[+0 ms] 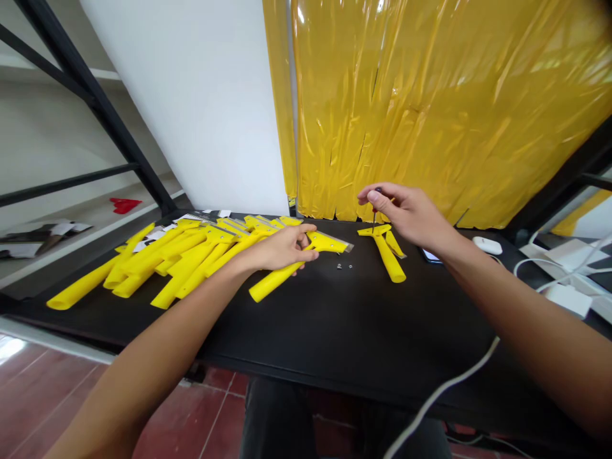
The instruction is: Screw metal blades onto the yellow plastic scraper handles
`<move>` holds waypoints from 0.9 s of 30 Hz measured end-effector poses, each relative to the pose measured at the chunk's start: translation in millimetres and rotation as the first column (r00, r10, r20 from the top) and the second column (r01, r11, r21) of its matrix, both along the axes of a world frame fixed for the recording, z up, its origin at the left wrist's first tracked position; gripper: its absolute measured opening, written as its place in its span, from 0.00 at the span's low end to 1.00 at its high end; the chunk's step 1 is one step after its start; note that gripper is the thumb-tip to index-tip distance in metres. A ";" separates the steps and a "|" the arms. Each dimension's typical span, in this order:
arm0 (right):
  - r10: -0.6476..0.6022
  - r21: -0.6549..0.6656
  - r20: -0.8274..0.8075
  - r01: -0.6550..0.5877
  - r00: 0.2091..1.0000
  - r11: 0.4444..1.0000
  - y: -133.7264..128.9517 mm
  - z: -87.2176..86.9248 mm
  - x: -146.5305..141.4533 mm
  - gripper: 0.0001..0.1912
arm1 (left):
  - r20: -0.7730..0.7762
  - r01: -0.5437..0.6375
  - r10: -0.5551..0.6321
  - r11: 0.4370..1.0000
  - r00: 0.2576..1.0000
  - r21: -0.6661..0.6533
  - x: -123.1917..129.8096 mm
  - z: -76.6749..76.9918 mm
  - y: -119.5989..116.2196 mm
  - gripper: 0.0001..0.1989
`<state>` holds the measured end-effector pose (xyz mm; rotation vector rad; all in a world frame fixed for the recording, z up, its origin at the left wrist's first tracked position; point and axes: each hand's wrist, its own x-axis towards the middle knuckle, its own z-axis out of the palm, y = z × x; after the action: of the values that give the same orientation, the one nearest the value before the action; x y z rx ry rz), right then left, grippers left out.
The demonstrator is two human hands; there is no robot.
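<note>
Pile of yellow plastic scrapers (172, 261) at left on black table (306, 331). Left hand (282, 248) closed around single scraper (275, 284), metal blade pointing right. Small screws (344, 266) just beyond. Right hand (406, 213) pinching small screwdriver (375, 210), tip down at head of second scraper (387, 255).

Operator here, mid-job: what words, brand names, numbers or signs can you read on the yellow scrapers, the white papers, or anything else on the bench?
Nothing is readable: the white paper slips behind the yellow scraper handles are too small to read, and the scraper in the left hand shows no legible marking.
</note>
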<state>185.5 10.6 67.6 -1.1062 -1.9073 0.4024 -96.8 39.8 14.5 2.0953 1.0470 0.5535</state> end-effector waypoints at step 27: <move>0.254 -0.056 -0.259 -0.277 0.932 0.959 16.1 -43.2 -17.7 0.17 | 0.063 -0.118 0.109 0.980 0.992 0.162 25.9 -38.7 -6.0 0.31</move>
<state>167.8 26.7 24.4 -0.8096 -1.8295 0.7521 -70.8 33.8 -24.2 2.1596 1.1281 0.7729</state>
